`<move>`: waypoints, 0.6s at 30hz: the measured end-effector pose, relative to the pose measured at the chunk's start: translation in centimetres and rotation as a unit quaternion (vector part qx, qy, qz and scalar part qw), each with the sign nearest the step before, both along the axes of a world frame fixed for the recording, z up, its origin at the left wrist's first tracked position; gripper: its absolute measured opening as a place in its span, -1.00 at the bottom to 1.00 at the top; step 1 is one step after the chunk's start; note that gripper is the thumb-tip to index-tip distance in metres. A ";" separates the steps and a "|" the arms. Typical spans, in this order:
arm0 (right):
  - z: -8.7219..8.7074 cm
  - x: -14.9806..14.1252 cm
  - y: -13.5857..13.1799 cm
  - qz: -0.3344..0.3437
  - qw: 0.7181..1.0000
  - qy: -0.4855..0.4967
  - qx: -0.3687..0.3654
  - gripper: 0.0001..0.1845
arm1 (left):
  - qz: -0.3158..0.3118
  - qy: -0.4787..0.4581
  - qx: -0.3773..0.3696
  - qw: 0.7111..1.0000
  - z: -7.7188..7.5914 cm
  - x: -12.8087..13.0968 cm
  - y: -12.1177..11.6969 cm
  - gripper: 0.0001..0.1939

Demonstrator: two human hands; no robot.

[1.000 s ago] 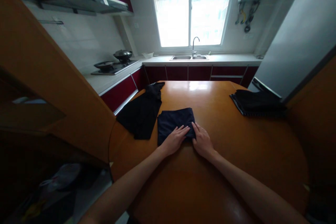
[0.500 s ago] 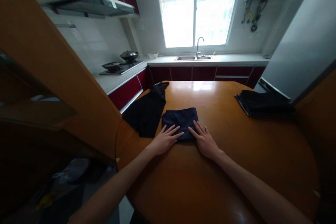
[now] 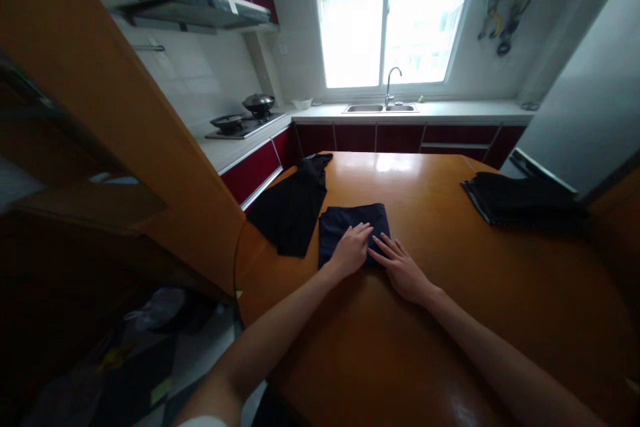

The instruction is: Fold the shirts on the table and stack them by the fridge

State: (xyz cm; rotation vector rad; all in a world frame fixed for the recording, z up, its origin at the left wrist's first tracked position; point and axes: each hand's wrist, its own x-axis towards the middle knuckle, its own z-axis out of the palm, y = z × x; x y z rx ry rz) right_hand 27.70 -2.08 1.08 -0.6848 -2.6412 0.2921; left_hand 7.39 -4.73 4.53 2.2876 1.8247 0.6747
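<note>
A folded dark navy garment (image 3: 336, 225) lies flat in front of me on the wooden table (image 3: 425, 347); its exact kind does not show. My left hand (image 3: 353, 248) is over its middle, palm down, with fingers stretched out and close together. Beside it, my right hand (image 3: 401, 267) rests on the garment's near right corner, fingers spread. The two hands are almost touching. To the left of the navy garment, a black garment (image 3: 295, 207) lies loosely spread, its far end crumpled.
Folded black clothes (image 3: 525, 200) lie at the table's right side. Beyond the table are a counter with a sink (image 3: 380, 108) and a stove (image 3: 245, 127) with pans. An orange wooden frame (image 3: 165, 167) rises on the left; a fridge (image 3: 590, 100) stands on the right.
My left hand has slid rightward across the navy garment, towards my right hand, and its fingers have drawn together. My right hand stays at the same corner. The whole view has shifted slightly.
</note>
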 end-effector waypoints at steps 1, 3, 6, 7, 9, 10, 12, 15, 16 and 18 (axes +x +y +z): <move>-0.1 0.1 0.0 -0.001 1.000 0.006 -0.001 -0.11 | -0.009 0.009 -0.009 1.000 -0.6 0.8 0.3 -0.51; -0.2 0.3 0.0 -0.003 1.000 0.021 -0.009 -0.12 | -0.032 0.035 -0.019 0.999 -1.7 1.3 0.3 -0.49; 0.0 0.4 0.1 0.011 0.998 0.046 -0.031 -0.16 | -0.053 0.070 -0.014 0.996 -2.5 0.3 -0.9 -0.42; 0.1 0.4 0.2 0.016 0.997 0.056 -0.041 -0.19 | -0.054 0.077 -0.013 0.996 -2.5 -0.2 -1.4 -0.40; 0.4 0.3 0.2 0.018 0.994 0.084 -0.070 -0.30 | -0.051 0.086 -0.015 0.995 -2.4 -1.0 -2.3 -0.37; 0.5 0.2 0.2 0.015 0.990 0.103 -0.091 -0.40 | -0.051 0.089 -0.020 0.994 -2.2 -1.3 -2.7 -0.36; 0.5 0.2 0.1 -0.007 0.976 0.165 -0.139 -0.61 | -0.056 0.091 -0.035 0.994 -1.9 -1.6 -3.2 -0.36; 0.2 0.3 0.4 -0.094 0.938 0.276 -0.189 -0.66 | -0.058 0.059 -0.053 0.995 -1.2 -2.3 -3.3 -0.46; 0.0 0.4 0.6 -0.133 0.922 0.303 -0.201 -0.66 | -0.042 0.032 -0.046 0.998 -0.9 -2.7 -3.2 -0.51; -0.4 0.6 1.1 -0.203 0.891 0.331 -0.233 -0.64 | 0.026 -0.045 -0.008 0.999 -0.3 -4.0 -2.6 -0.59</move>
